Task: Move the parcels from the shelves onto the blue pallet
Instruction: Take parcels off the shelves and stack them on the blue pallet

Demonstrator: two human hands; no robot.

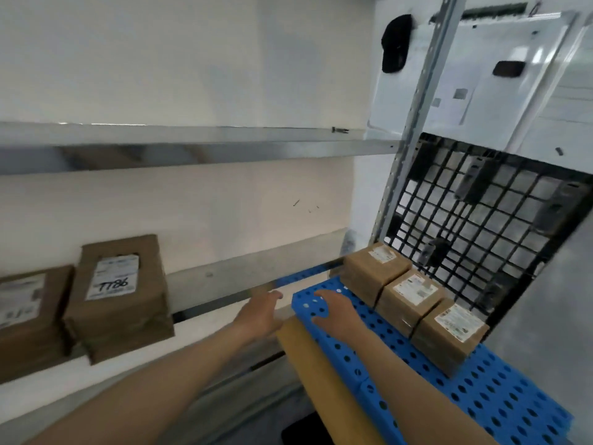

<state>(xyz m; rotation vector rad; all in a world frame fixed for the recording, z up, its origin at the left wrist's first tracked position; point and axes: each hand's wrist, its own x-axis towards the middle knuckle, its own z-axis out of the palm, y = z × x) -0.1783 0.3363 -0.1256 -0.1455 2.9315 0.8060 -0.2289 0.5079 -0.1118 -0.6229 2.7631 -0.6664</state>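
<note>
Three brown parcels stand in a row on the blue pallet (481, 390) at the right: a far one (373, 271), a middle one (410, 300) and a near one (449, 335), each with a white label on top. Two more brown parcels sit on the lower metal shelf at the left, one marked "TT86" (118, 297) and one at the frame's edge (29, 319). My left hand (261, 311) hovers with straight fingers between the shelf and the pallet, holding nothing. My right hand (333, 311) is spread flat over the pallet's far corner, also empty.
An upper metal shelf (192, 146) runs across above. A perforated upright post (414, 123) stands between shelf and pallet. A black wire grid (475, 213) leans behind the pallet's parcels. A tan board (321, 380) lies along the pallet's left side.
</note>
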